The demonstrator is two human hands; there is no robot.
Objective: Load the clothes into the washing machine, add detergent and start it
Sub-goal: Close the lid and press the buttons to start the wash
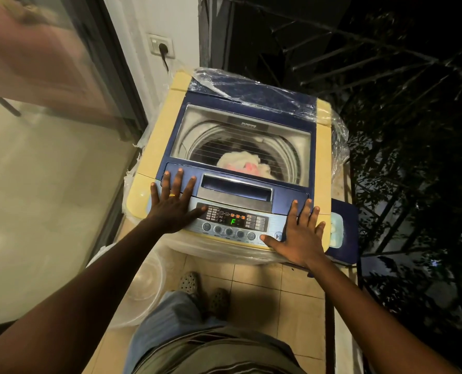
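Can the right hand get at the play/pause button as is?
Probably yes: the right hand lies flat on the control panel's right end, and the play/pause button shows bare beside its thumb, with nothing between.

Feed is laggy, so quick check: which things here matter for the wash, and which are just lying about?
Job: washer, clothes, panel, left hand, right hand.
Lying about: basin, plastic wrap.

home balcony laundry spot | washing machine point(232, 168) | railing point(359, 58) | tiled floor point(265, 287) | wall socket point(161, 45)
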